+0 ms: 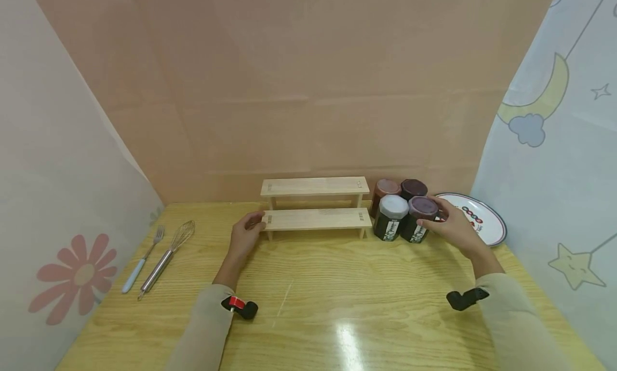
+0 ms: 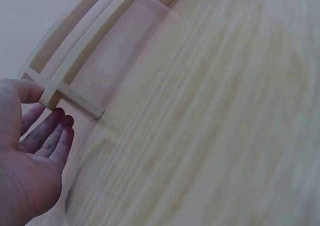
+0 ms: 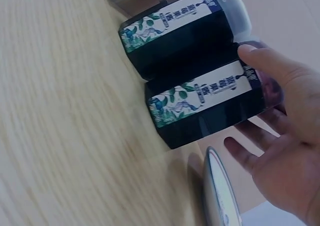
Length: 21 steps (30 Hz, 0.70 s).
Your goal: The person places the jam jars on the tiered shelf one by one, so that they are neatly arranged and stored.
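Observation:
A two-step wooden rack [image 1: 318, 219] stands against the back of the table. My left hand [image 1: 246, 234] pinches the left end of its lower board, thumb above and fingers beneath in the left wrist view. To the rack's right, several dark jars stand grouped together. My right hand [image 1: 455, 226] holds the front right jar [image 1: 416, 226], which has a purple lid, with thumb and fingers around the lid end. Right beside that jar is a white-lidded jar [image 3: 180, 31], its label facing the front. Behind them are a jar with a reddish lid [image 1: 387, 188] and one with a dark lid [image 1: 413, 188].
A white oval plate [image 1: 491, 226] with red print lies at the right, behind my right hand. On the left side of the table are a fork [image 1: 143, 259] with a pale blue handle and a metal whisk [image 1: 166, 260]. Cloth walls enclose the back and sides.

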{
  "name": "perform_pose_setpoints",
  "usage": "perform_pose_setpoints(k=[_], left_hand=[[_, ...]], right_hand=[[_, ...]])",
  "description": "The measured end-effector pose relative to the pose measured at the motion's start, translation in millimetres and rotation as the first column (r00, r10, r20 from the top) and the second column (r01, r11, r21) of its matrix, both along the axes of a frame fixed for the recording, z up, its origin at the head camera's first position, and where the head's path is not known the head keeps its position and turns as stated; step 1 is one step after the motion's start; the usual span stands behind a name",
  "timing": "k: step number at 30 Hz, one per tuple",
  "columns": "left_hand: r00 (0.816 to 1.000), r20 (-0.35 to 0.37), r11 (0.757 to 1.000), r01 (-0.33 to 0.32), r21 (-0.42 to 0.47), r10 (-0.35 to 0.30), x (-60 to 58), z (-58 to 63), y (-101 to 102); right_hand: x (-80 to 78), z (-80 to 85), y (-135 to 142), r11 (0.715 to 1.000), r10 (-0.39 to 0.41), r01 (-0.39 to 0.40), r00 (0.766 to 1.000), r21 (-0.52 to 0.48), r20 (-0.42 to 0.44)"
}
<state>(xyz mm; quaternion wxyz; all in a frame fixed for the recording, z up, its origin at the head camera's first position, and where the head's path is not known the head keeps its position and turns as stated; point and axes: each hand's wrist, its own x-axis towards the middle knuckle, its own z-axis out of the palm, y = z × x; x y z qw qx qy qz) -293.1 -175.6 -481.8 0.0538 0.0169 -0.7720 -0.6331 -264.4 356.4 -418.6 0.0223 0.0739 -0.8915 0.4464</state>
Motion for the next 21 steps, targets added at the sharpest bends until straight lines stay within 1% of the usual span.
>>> perform_pose_setpoints(k=[1, 5, 7, 8, 11, 13, 15, 19, 21], left_hand=[[1.000, 0.009, 1.000, 0.009, 0.013, -0.009, 2.9, 3.6, 1], [1.000, 0.008, 0.998, 0.012, 0.060, -0.013, 4.4, 2.0, 2], [1.000, 0.005, 0.998, 0.007, 0.070, -0.008, 4.9, 2.0, 2], [1.000, 0.005, 0.997, 0.001, 0.079, -0.001, 2.4, -2.0, 2], [0.999, 0.034, 0.995, 0.014, 0.094, -0.017, 2.8, -0.3, 2], [0.998, 0.052, 0.995, 0.027, 0.101, -0.033, 4.3, 3.3, 2], [0.997, 0.060, 0.994, 0.040, 0.098, -0.046, 9.5, 11.6, 2], [0.997, 0.062, 0.994, 0.050, 0.093, -0.056, 19.1, 27.1, 4], [0.997, 0.058, 0.994, 0.050, 0.096, -0.055, 22.4, 31.5, 5]], right_hand=[[-0.1, -1.9, 0, 1.000, -0.004, 0.004, 1.000, -0.006, 0.003], [-0.3, -7.4, 0, 1.000, -0.018, 0.018, 1.000, -0.023, 0.004], [0.1, -8.5, 0, 0.999, -0.031, 0.031, 0.999, -0.023, -0.010], [0.9, -8.1, -1, 0.999, -0.040, 0.039, 0.999, -0.024, -0.018], [2.1, -8.1, -3, 0.997, -0.070, 0.069, 0.996, -0.030, -0.050], [2.3, -8.7, -3, 0.996, -0.083, 0.080, 0.995, -0.037, -0.060], [2.1, -10.1, -3, 0.995, -0.093, 0.089, 0.993, -0.047, -0.068], [2.2, -13.6, -3, 0.993, -0.105, 0.100, 0.991, -0.068, -0.083], [2.6, -14.5, -3, 0.991, -0.117, 0.111, 0.989, -0.079, -0.088]])
